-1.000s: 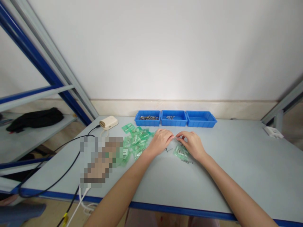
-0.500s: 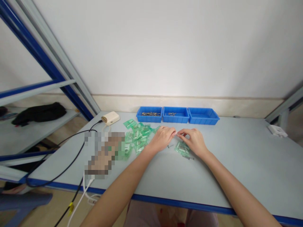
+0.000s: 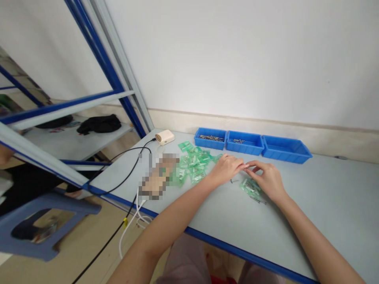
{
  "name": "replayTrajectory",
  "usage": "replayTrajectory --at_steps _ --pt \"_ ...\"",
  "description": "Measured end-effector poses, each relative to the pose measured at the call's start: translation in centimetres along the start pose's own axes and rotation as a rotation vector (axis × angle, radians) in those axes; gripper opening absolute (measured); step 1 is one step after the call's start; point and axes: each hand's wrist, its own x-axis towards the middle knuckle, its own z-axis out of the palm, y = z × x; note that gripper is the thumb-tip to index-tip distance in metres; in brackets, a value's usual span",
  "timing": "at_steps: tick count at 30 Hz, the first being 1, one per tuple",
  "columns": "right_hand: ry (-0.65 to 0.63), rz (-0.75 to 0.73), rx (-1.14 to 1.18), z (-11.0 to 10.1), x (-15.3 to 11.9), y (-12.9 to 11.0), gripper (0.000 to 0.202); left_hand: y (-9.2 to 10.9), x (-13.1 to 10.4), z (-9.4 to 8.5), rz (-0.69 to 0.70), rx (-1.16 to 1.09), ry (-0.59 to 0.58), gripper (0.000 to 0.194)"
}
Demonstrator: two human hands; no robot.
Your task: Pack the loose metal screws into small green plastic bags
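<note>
My left hand and my right hand meet fingertip to fingertip above the table, both closed in a pinch. Whatever lies between their fingers is small and mostly hidden. Just below my right hand lies a green-tinted plastic bag with screws in it. Loose screws rest at its near edge, and another small screw lies under the fingers of my left hand. To the left of that hand is a pile of green bags holding small metal parts.
Behind my hands stand a blue bin of screws, a second bin with a few screws and a third blue bin. At left are a pixelated flat object, a cream device, black cables and a stool.
The camera has turned left, so the table and bins appear farther right and tilted. My hands stay together, and the thin thing seen between them is now less visible.
</note>
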Motion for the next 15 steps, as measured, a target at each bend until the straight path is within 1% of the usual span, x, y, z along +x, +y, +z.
replayTrajectory --at_steps 3,6,11,15 --pt "-0.002 -0.006 -0.012 -0.2 0.04 -0.01 0.026 -0.24 -0.05 0.09 0.033 -0.045 -0.006 0.027" --pt "-0.014 -0.022 -0.032 -0.2 0.04 -0.06 0.028 -0.49 -0.03 0.27 0.052 -0.047 -0.015 0.025" --pt "0.058 -0.016 -0.037 0.28 -0.24 -0.35 0.032 -0.3 0.06 0.16 -0.006 -0.046 -0.006 0.028" --pt "0.039 -0.069 -0.091 0.39 -0.07 -0.42 0.033 -0.44 0.12 -0.12 -0.069 -0.061 0.014 0.035"
